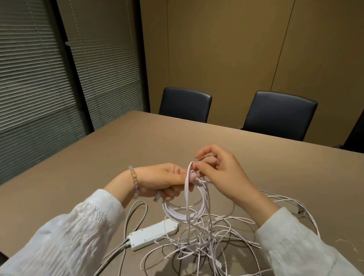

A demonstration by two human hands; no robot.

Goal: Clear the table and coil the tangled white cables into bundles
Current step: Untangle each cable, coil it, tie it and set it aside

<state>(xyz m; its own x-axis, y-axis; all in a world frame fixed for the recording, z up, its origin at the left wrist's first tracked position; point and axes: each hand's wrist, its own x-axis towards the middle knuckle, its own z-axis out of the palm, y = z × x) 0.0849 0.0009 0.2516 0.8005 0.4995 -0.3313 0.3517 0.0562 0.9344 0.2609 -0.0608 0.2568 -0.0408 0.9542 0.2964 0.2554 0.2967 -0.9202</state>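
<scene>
A tangle of thin white cables lies on the brown table in front of me. Above it hangs a partly wound coil of white cable, held up off the table. My left hand grips the top of this coil with curled fingers. My right hand is just right of it and pinches a loop of the same cable between thumb and fingers at the top of the coil. Loose strands run from the coil down into the tangle.
A white power strip with a grey cord lies on the table left of the tangle. More cable trails to the right. Small twist ties lie at the right. Three black chairs stand behind the far edge.
</scene>
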